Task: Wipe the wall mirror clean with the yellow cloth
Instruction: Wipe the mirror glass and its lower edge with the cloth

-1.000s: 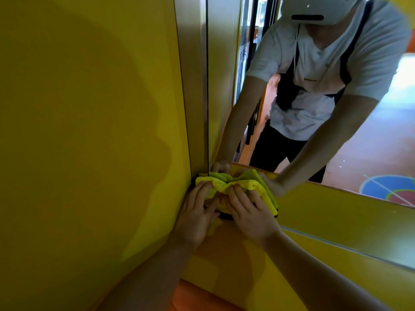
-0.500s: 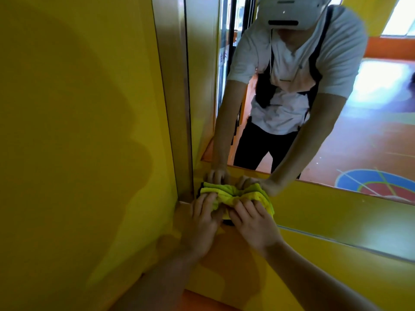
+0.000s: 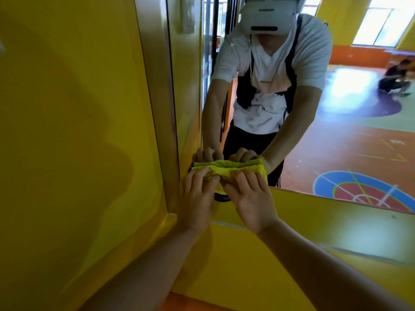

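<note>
The wall mirror (image 3: 336,131) fills the right half of the head view and reflects a person in a white shirt. A folded yellow cloth (image 3: 226,170) lies flat against the glass near the mirror's lower left corner, beside the metal frame (image 3: 161,108). My left hand (image 3: 197,198) presses the cloth's left part with fingers laid over it. My right hand (image 3: 251,198) presses the right part the same way. A small dark object (image 3: 222,199) shows just under the cloth between my hands; I cannot tell what it is.
A yellow wall (image 3: 67,131) runs along the left of the frame. A yellow panel (image 3: 247,265) sits below the mirror's lower edge. An orange floor strip (image 3: 190,304) lies at the bottom. The mirror reflects a bright hall with a painted floor target (image 3: 363,189).
Both hands have slid the cloth a little upward along the frame, away from the mirror's bottom corner. My view has risen with them.
</note>
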Available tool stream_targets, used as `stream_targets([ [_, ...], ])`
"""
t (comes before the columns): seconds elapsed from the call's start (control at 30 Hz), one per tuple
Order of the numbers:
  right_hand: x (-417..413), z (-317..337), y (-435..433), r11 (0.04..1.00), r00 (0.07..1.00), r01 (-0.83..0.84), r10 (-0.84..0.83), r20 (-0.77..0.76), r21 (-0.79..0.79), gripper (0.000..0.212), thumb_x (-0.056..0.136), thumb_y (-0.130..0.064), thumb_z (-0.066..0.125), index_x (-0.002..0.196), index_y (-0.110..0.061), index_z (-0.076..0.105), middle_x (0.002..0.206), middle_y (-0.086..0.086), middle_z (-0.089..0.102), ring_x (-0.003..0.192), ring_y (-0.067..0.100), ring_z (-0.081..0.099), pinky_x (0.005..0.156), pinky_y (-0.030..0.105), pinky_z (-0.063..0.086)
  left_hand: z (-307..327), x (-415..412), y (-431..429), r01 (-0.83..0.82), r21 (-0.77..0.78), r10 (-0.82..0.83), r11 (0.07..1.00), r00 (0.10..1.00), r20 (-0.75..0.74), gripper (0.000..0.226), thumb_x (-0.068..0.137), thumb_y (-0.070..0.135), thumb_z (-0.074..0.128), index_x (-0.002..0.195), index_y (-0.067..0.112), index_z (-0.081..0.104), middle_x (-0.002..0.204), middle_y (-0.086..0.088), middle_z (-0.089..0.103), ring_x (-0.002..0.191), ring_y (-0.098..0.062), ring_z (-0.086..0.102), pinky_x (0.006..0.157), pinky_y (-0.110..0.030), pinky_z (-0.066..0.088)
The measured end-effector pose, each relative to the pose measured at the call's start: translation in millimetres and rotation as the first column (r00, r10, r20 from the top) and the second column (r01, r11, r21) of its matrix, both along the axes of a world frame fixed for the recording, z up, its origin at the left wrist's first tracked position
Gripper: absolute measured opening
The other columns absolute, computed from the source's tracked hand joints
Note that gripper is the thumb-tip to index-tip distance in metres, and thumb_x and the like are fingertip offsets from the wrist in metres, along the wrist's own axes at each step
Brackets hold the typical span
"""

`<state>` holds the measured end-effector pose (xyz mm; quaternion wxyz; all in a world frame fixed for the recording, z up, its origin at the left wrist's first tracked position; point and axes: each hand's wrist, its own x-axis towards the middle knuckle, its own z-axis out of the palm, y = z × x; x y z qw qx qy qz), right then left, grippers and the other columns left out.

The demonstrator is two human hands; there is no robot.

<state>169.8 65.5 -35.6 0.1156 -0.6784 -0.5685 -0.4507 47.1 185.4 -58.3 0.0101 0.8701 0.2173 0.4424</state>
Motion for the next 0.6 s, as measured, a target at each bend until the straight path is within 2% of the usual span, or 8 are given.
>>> stream_targets([
  [0.07,1.4,35.9,0.2,0.999,1.000,-0.008,0.008,0.002,0.044,0.013,0.098,-0.019,0.062,0.107,-0.019,0.070,0.108,0.009,0.057,0.100,0.034,0.056,0.084,0.045,0.047,35.6,0.9,2.3,0.017,0.012,-0.017,1.000,1.000,-0.005,0.038,0.087,0.014,0.045,0.119,0.021,0.064,0.133,-0.007,0.057,0.122,-0.034,0.053,0.096,-0.048,0.050],
  [0.17,3.9,96.8,-3.8,0.998,0.999,-0.043,0.042,0.006,0.051,0.018,0.100,-0.024,0.058,0.111,-0.020,0.071,0.110,0.010,0.061,0.103,0.034,0.055,0.086,0.046,0.049,91.5,3.9,6.8,0.041,0.044,-0.040,0.998,0.999,-0.026,0.043,0.084,0.010,0.057,0.125,0.023,0.059,0.135,-0.007,0.053,0.124,-0.035,0.050,0.098,-0.051,0.049],
  [0.27,10.0,162.4,-8.7,0.997,0.997,-0.071,0.070,0.022,0.019,0.033,0.103,-0.034,0.045,0.118,-0.020,0.070,0.115,0.011,0.063,0.107,0.035,0.055,0.090,0.048,0.051,154.6,7.1,9.0,0.055,0.080,-0.056,0.995,0.998,0.016,0.041,0.086,0.021,0.053,0.126,0.024,0.055,0.134,-0.009,0.054,0.122,-0.036,0.052,0.098,-0.051,0.050],
  [0.33,13.1,205.5,-9.9,0.997,0.997,-0.071,0.071,0.030,0.007,0.036,0.097,-0.032,0.046,0.122,-0.021,0.069,0.119,0.010,0.062,0.109,0.034,0.055,0.092,0.048,0.050,198.7,8.7,7.1,0.059,0.109,-0.064,0.992,0.997,0.049,0.039,0.090,0.024,0.047,0.128,0.024,0.056,0.134,-0.009,0.054,0.122,-0.036,0.052,0.099,-0.048,0.049],
  [0.5,22.6,300.7,-9.1,0.990,0.993,-0.091,0.082,0.089,0.103,0.029,0.096,-0.025,0.053,0.120,-0.024,0.069,0.119,0.008,0.060,0.108,0.031,0.053,0.092,0.046,0.048,301.5,12.6,5.5,0.056,0.205,-0.079,0.977,0.991,0.109,0.041,0.089,0.020,0.046,0.127,0.023,0.063,0.135,-0.007,0.055,0.124,-0.032,0.048,0.102,-0.045,0.043],
  [0.6,26.3,362.7,-6.3,0.973,0.990,-0.116,0.096,0.108,0.200,0.033,0.093,-0.020,0.051,0.120,-0.024,0.069,0.114,0.009,0.062,0.106,0.033,0.053,0.091,0.045,0.047,365.8,20.0,4.1,0.060,0.195,-0.092,0.979,0.983,0.156,0.046,0.087,0.018,0.042,0.128,0.024,0.061,0.135,-0.007,0.055,0.126,-0.034,0.046,0.103,-0.049,0.045],
])
